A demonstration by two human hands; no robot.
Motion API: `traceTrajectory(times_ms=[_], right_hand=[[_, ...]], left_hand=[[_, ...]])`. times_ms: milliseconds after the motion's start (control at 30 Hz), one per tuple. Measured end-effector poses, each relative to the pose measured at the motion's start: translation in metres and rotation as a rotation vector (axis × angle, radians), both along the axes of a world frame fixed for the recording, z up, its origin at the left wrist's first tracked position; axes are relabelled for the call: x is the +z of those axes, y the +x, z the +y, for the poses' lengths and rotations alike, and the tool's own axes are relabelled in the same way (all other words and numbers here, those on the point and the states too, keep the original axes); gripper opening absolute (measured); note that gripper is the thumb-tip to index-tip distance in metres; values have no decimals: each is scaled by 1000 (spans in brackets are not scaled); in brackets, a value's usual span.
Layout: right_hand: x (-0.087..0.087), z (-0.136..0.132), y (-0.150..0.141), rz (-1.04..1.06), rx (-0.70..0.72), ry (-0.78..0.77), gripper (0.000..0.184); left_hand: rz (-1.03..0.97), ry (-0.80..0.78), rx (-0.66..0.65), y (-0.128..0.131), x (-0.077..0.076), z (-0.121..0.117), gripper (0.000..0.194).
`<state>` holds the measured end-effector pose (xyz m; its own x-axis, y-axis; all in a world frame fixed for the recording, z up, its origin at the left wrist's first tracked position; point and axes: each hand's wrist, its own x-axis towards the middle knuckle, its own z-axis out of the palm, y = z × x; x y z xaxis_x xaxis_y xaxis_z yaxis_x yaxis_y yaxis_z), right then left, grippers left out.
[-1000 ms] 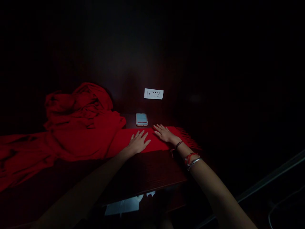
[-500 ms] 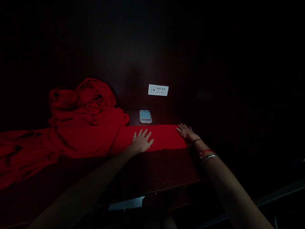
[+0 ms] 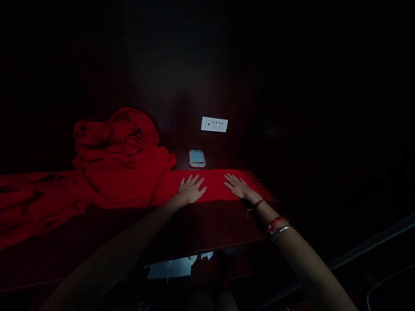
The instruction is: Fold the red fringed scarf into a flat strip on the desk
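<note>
A red scarf [image 3: 214,188] lies along the dark wooden desk, its right part flat with a fringed end and its left part bunched in a loose heap. My left hand [image 3: 191,190] rests palm down on the flat part, fingers spread. Palm down near the fringe is my right hand [image 3: 238,185], its fingers stretched out on the cloth. Neither hand grips anything. What lies under the palms is hidden.
Just behind the scarf lies a phone [image 3: 197,159] with a lit screen. A white wall socket [image 3: 214,124] sits above it. Below the desk's front edge [image 3: 207,249] are pale papers [image 3: 170,268]. The right side is very dark.
My right hand slid right along the scarf to its fringed end, then came back left a little, uncovering the fringe. My left hand stayed on the cloth. The view shifted slightly.
</note>
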<state>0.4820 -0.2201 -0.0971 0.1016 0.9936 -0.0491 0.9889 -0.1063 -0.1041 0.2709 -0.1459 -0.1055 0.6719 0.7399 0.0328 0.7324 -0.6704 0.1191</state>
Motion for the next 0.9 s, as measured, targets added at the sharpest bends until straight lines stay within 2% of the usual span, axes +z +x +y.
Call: traceTrajectory(times_ms=[100, 200, 267, 367, 467, 567, 667, 767, 900], right_hand=[[0, -11, 38, -46, -118, 0, 56], [4, -16, 50, -82, -189, 35, 58], [9, -14, 41, -100, -161, 114, 60], [16, -4, 8, -48, -25, 183, 63], [17, 10, -29, 42, 100, 147, 66], [12, 20, -49, 70, 137, 74, 65], [6, 22, -43, 57, 96, 0, 62], [3, 19, -22, 37, 14, -36, 61], [8, 15, -3, -2, -74, -33, 60]], left_hand=[[-13, -1, -2, 0, 0, 0, 60], [-20, 3, -3, 1, 1, -1, 60], [-22, 2, -5, 1, 2, -3, 60], [-22, -11, -1, 1, 4, -4, 61], [-41, 3, 5, -1, 5, -5, 60], [-67, 31, 3, -4, 4, -3, 58], [-61, 34, 12, -4, 1, -2, 56], [-38, 22, 26, -3, -1, -2, 56], [-30, -19, 20, -10, 6, -2, 57]])
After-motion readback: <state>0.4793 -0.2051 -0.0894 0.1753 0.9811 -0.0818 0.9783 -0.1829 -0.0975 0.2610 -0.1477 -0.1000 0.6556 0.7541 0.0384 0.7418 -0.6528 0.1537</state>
